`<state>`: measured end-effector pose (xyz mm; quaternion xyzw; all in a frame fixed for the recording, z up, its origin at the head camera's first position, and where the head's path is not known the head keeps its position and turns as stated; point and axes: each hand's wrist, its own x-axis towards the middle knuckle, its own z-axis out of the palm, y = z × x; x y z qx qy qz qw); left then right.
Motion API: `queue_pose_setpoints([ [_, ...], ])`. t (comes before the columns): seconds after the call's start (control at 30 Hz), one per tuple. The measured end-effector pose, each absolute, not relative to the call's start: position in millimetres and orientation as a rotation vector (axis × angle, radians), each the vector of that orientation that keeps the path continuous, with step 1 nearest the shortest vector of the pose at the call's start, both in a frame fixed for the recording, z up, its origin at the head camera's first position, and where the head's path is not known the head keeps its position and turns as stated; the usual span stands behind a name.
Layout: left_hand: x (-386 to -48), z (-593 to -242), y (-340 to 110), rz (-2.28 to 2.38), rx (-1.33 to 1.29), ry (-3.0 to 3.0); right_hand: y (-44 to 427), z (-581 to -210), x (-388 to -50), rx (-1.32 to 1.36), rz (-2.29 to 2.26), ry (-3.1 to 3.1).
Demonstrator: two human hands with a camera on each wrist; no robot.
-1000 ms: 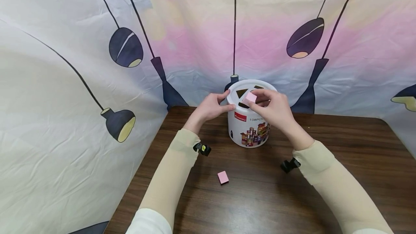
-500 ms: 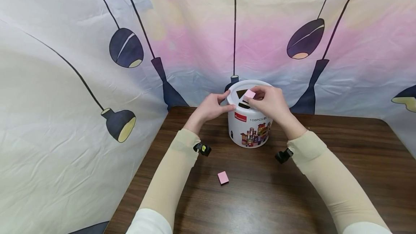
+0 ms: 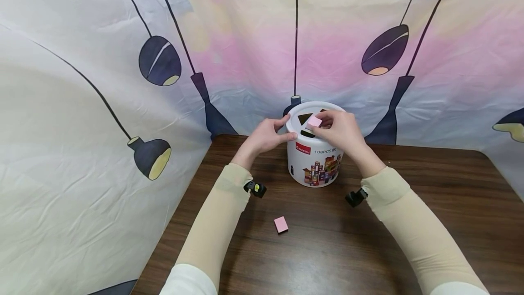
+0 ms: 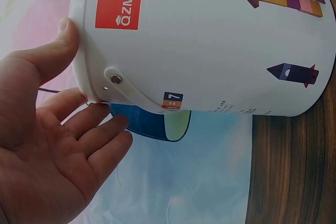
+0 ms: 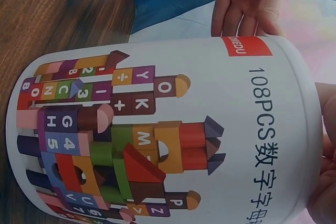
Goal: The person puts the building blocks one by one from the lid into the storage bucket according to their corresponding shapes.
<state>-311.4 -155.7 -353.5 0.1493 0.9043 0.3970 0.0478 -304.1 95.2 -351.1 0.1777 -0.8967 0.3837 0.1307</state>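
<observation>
A white bucket (image 3: 299,163) with printed block pictures stands upright near the back of the table. Dark cut-out holes show in its white lid (image 3: 317,105). Between thumb and fingers, my right hand (image 3: 345,132) pinches a pink block (image 3: 314,122) just over the lid, tilted, near the holes. Whether the block touches the lid I cannot tell. At the lid's left rim, my left hand (image 3: 268,134) rests its thumb and index finger, with the other fingers loosely extended beside the bucket in the left wrist view. The right wrist view hides the held block behind the bucket.
Another pink block (image 3: 281,225) lies on the brown wooden table (image 3: 327,249) in front of the bucket. A cloth backdrop (image 3: 245,22) painted with hanging lamps is behind the table. The bucket's handle (image 4: 139,95) hangs along its side.
My right hand has shifted slightly left over the lid with the pink block, then stayed nearly in place as the block's tilt changed a little. My left hand has kept still.
</observation>
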Motion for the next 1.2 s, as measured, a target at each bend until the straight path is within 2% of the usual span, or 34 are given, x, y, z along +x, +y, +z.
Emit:
queue_pose_setpoints([
  [1.2,-310.7,-352.6,-155.4,1.225,0.465,2.748,94.7,-357.3,-299.6,0.498,1.136,-2.567],
])
